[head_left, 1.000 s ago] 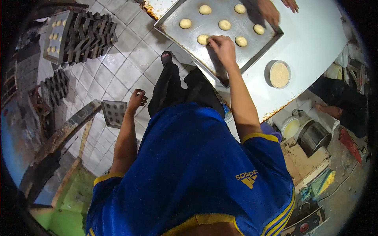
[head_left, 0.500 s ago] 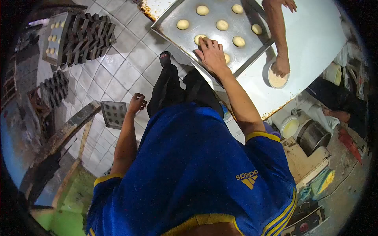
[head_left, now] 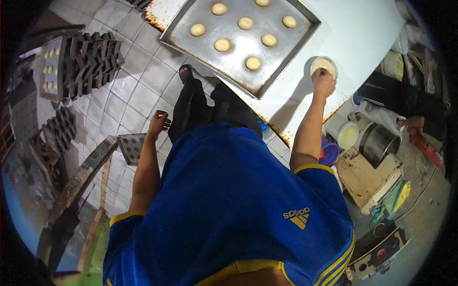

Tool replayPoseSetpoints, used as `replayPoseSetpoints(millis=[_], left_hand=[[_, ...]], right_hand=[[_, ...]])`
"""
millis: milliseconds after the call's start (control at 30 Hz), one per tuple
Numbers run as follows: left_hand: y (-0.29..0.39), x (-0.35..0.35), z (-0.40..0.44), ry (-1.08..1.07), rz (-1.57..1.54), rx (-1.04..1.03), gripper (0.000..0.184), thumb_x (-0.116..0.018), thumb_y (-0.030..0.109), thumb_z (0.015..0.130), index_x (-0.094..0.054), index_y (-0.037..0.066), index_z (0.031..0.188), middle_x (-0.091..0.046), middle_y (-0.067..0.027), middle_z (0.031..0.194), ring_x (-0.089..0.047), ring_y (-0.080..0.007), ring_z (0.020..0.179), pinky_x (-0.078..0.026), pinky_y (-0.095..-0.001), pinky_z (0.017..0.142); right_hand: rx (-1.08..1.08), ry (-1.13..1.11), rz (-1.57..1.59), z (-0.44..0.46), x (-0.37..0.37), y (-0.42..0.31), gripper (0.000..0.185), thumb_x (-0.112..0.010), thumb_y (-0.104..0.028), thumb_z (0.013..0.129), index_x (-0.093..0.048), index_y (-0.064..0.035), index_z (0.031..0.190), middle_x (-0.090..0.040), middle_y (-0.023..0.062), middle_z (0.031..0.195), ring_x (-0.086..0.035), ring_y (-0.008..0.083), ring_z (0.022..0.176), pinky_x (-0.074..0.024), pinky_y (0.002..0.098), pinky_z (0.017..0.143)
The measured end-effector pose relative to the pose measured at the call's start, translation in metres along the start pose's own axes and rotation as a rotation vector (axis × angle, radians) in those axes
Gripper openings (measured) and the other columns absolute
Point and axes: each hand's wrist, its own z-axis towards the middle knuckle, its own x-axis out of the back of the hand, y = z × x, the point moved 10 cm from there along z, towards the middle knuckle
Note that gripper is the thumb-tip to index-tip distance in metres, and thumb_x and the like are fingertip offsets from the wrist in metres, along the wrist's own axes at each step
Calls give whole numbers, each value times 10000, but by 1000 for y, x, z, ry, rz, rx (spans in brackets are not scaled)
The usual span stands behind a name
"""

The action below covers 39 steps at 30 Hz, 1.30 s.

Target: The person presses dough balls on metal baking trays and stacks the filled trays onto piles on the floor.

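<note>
My right hand [head_left: 324,85] is over a small round bowl [head_left: 332,63] of pale crumbs on the white table, its fingertips together and dipping into the crumbs. What they pinch is hidden. To the left of the bowl lies a large metal tray [head_left: 228,64] with several round, flattened pale dough pieces, such as the one nearest me [head_left: 253,63]. My left hand [head_left: 159,124] hangs beside my left leg above the tiled floor, empty, with its fingers loosely bent and apart.
The white table [head_left: 355,28] has rusty edges. At the left stand stacked dark trays [head_left: 95,64], one with dough pieces [head_left: 50,69], and a dark mold tray [head_left: 132,148]. Right of me are a purple basin [head_left: 329,151], a metal pot [head_left: 381,143] and another person's hand [head_left: 414,122].
My right hand has left the dough on the tray and moved right to the bowl. The other person's arm has withdrawn from the bowl. The view has shifted, and my left hand still hangs empty.
</note>
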Motion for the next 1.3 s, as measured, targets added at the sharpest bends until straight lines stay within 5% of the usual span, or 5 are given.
replayPoseSetpoints(millis=[400,567,867,1000,1300], left_hand=[[20,13,1,24,17,-13,276,-589,287,1029,-563,81,1209,-702,-113,867,-657,-193,724,-528,-351,629],[0,19,-2,28,-14,0,286,-592,296,1030,-560,79,1213,-706,-113,886,-666,-187,722,-532,-349,632],[-32,25,-13,65,-101,57,294,-592,302,1028,-555,86,1225,-711,-112,893,-673,-186,703,-536,-348,618],[-39,43,-26,133,-135,31,282,-588,298,1032,-554,90,1220,-712,-111,889,-673,-191,699,-542,-354,617],[-105,55,-73,222,-242,135,287,-589,325,1032,-548,105,1211,-711,-119,926,-678,-214,771,-544,-382,674]], right_hand=[[125,-74,-92,18,-18,-3,209,-756,-298,839,-834,-175,989,-775,143,927,-747,345,875,-588,435,813],[5,-169,341,22,-14,-12,331,-746,-324,879,-801,-75,1091,-778,172,1033,-752,325,951,-573,409,881],[433,-461,934,-33,-35,-285,346,-764,-328,901,-795,-37,1086,-785,163,946,-746,225,879,-561,348,822],[539,-424,820,-38,-37,-384,338,-734,-359,904,-801,-69,1063,-776,173,949,-740,321,882,-564,414,833],[1064,76,176,-54,-46,-469,211,-666,-281,945,-782,-148,1060,-744,62,1028,-639,304,994,-481,463,861]])
